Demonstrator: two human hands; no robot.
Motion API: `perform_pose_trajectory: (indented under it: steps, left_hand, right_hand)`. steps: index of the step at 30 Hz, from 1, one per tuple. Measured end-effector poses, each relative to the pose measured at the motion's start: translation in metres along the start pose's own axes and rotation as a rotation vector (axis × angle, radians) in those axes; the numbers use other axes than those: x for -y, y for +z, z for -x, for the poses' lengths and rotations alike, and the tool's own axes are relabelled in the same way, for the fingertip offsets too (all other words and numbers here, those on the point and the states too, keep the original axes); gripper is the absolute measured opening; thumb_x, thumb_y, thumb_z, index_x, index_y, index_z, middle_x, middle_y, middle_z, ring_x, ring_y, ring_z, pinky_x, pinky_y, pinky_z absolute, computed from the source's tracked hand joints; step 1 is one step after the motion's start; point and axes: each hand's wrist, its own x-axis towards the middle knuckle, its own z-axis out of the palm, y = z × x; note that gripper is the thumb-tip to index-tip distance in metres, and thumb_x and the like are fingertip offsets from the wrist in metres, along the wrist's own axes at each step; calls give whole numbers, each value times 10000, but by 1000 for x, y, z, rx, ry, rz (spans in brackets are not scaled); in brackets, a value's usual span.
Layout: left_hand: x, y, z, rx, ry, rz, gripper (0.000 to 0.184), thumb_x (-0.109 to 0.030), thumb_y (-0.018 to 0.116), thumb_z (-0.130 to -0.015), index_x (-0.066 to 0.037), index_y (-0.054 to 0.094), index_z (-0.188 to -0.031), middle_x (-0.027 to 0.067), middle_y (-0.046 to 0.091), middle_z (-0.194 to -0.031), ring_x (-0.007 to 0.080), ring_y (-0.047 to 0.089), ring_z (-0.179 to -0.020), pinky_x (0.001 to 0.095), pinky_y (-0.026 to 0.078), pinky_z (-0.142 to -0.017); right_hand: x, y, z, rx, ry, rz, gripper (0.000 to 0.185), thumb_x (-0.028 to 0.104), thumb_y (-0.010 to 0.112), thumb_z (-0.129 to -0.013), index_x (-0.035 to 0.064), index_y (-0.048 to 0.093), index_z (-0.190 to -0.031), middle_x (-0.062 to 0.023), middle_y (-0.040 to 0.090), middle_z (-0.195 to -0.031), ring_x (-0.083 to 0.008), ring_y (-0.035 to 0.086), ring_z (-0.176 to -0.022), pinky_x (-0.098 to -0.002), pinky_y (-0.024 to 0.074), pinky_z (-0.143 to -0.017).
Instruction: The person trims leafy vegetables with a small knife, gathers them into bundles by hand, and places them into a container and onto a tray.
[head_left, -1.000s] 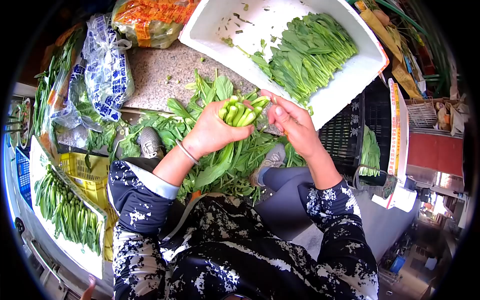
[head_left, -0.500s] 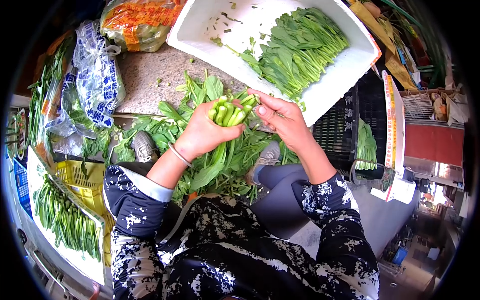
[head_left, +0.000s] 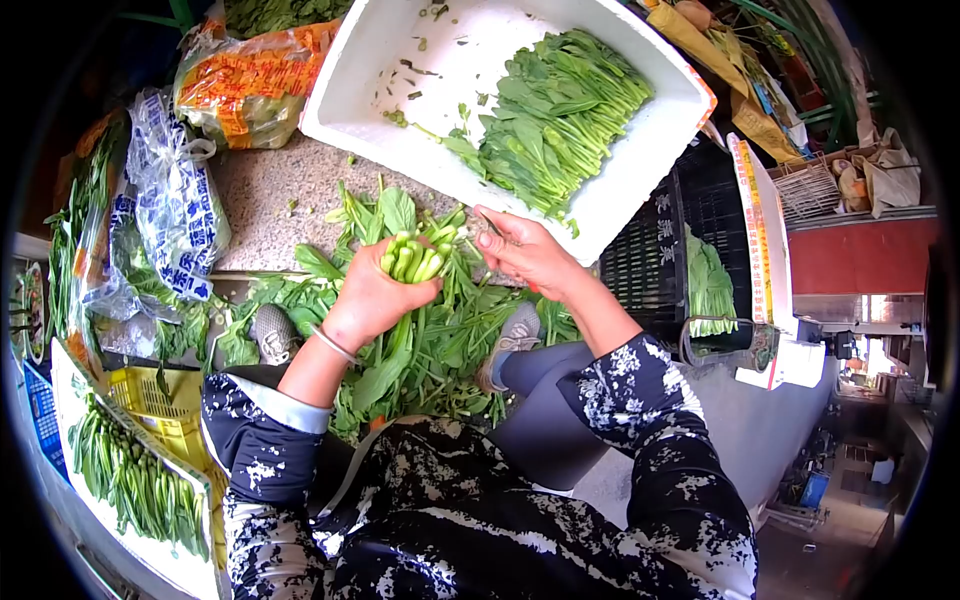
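In the head view my left hand is wrapped round a bunch of leafy green stems, with the pale cut ends pointing up out of the fist. To its right, my right hand is closed on what looks like a small knife; a thin dark edge shows at the fingertips and a red end below the palm, the rest hidden. A small gap separates this hand from the bunch. Loose leafy greens lie heaped on the ground beneath both hands, between my shoes.
A white foam box ahead holds a pile of greens. Bagged vegetables lie at the left. A black crate stands right, a yellow crate and another white box of greens at lower left.
My right hand has drawn away from the stems it was touching at the bunch's right side. The left hand still grips the bunch. The whole view has shifted slightly.
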Motion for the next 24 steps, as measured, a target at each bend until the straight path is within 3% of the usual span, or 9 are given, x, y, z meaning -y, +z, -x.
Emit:
perform_pose_trajectory:
  steps: [7, 9, 11, 13, 15, 17, 21, 23, 24]
  left_hand:
    - [2, 6, 2, 100, -51, 95, 380, -59, 707, -653, 16, 578, -1003, 26, 633, -872, 66, 565, -765, 215, 469, -729]
    - [4, 4, 0, 108, -22, 80, 420, -55, 709, -653, 28, 563, -1038, 33, 629, -907, 65, 562, -793, 215, 465, -750]
    - [1, 2, 0, 69, -104, 127, 317, -17, 710, -643, 3, 580, -932, 85, 576, -1125, 75, 537, -857, 233, 450, -782]
    - [5, 2, -1, 66, -86, 178, 337, 1, 704, -642, -5, 573, -953, 82, 577, -1122, 85, 547, -866, 237, 449, -794]
    - [6, 4, -1, 55, -40, 171, 390, -38, 707, -655, 0, 561, -1014, 24, 618, -908, 76, 567, -812, 224, 466, -760]
    - [0, 3, 1, 103, -102, 140, 355, -28, 710, -656, -10, 560, -977, 26, 613, -905, 89, 580, -824, 233, 474, -754]
    - [-5, 5, 3, 175, -215, 467, 341, 44, 667, -675, -19, 560, -993, 40, 609, -905, 119, 597, -823, 246, 488, -747]
    - [-4, 2, 1, 160, -256, 344, 422, 52, 645, -689, -4, 528, -1092, 67, 608, -872, 154, 601, -820, 279, 504, -750]
    - [2, 0, 0, 145, -236, 353, 471, 46, 646, -690, 7, 512, -1140, 74, 613, -897, 156, 605, -803, 278, 501, -752]
  right_hand:
    - [-10, 5, -13, -26, -144, 15, 190, 158, 618, -830, 16, 616, -955, -9, 599, -748, -34, 457, -571, -176, 360, -486]
    - [-19, -3, -22, -205, -394, 440, 162, 124, 613, -821, 5, 620, -931, -13, 617, -776, -57, 510, -634, -211, 424, -576]
    - [-22, -9, -22, -227, -363, 545, 143, 93, 608, -811, -7, 618, -913, -23, 632, -810, -71, 538, -694, -234, 447, -653]
    - [-21, -3, -17, -110, -395, 572, 135, 71, 605, -807, -7, 616, -917, -33, 633, -812, -76, 538, -699, -227, 446, -651]
    - [-16, 8, -10, -10, -311, 348, 148, 112, 619, -800, 2, 627, -899, -89, 628, -756, -139, 572, -685, -286, 457, -647]
    - [-7, 18, -5, 18, -282, 231, 153, 99, 612, -807, -18, 621, -905, -61, 636, -771, -100, 566, -673, -255, 457, -639]
    - [-4, 3, -15, 155, -216, 220, 155, 117, 588, -829, -5, 625, -916, -55, 644, -801, -101, 580, -658, -246, 461, -636]
    - [12, -27, -31, -65, -18, 162, 164, 163, 549, -860, 38, 623, -935, -34, 646, -879, -90, 563, -620, -218, 435, -533]
    - [3, -59, -54, -252, -46, 252, 199, 181, 513, -877, 43, 602, -990, -60, 637, -975, -126, 593, -646, -235, 463, -565]
